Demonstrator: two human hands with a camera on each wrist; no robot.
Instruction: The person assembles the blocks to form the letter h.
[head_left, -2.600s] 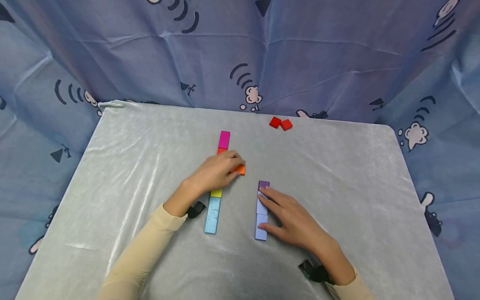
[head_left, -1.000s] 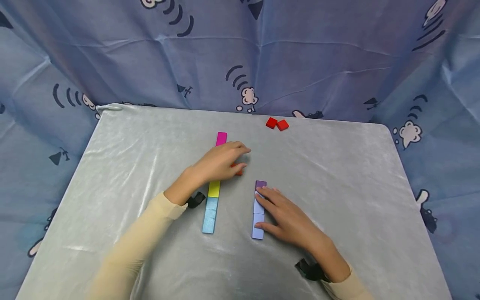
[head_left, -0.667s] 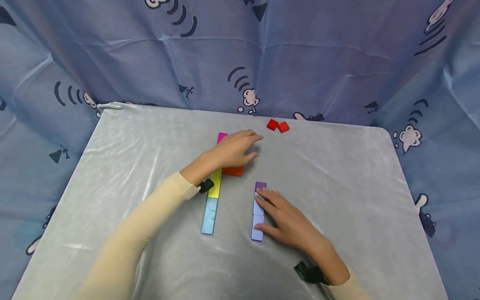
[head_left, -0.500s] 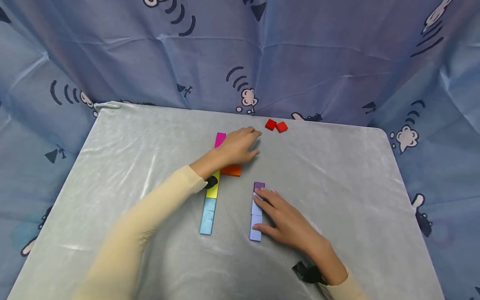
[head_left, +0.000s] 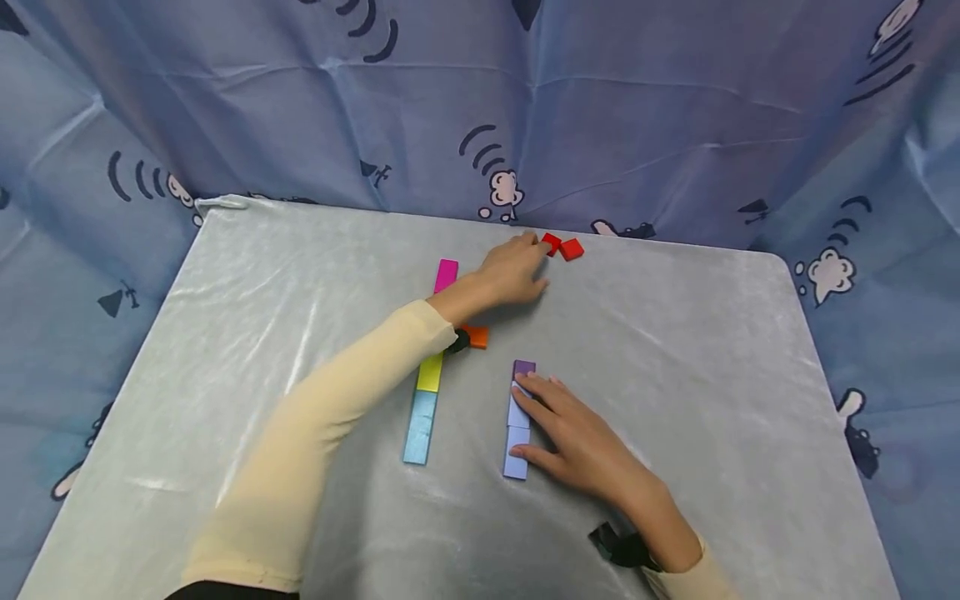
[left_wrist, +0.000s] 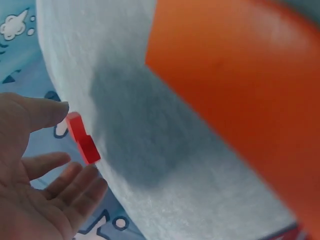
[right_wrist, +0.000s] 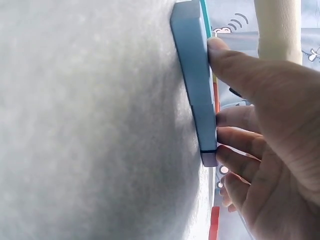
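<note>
My left hand (head_left: 516, 271) reaches to the table's far side, fingertips at two small red blocks (head_left: 572, 249). In the left wrist view, thumb and fingers are spread apart, with the red blocks (left_wrist: 88, 149) seen beyond them and nothing gripped. An orange block (head_left: 477, 337) juts sideways from the left row, partly under my left wrist; it looms large in the left wrist view. My right hand (head_left: 581, 433) rests its thumb and fingertips on a short row of one purple block (head_left: 524, 366) and two lavender blocks (head_left: 517, 461). Its fingers are relaxed in the right wrist view.
The left row shows a magenta block (head_left: 446, 274), a yellow block (head_left: 429, 374) and light blue blocks (head_left: 419, 429); my left forearm hides its middle. A pale cloth covers the table (head_left: 675, 333). A blue patterned curtain (head_left: 637, 125) hangs behind its far edge.
My left hand has left the orange block, which stays sticking out beside the left row, and has moved away and rightward to the red blocks. The right hand has stayed in place.
</note>
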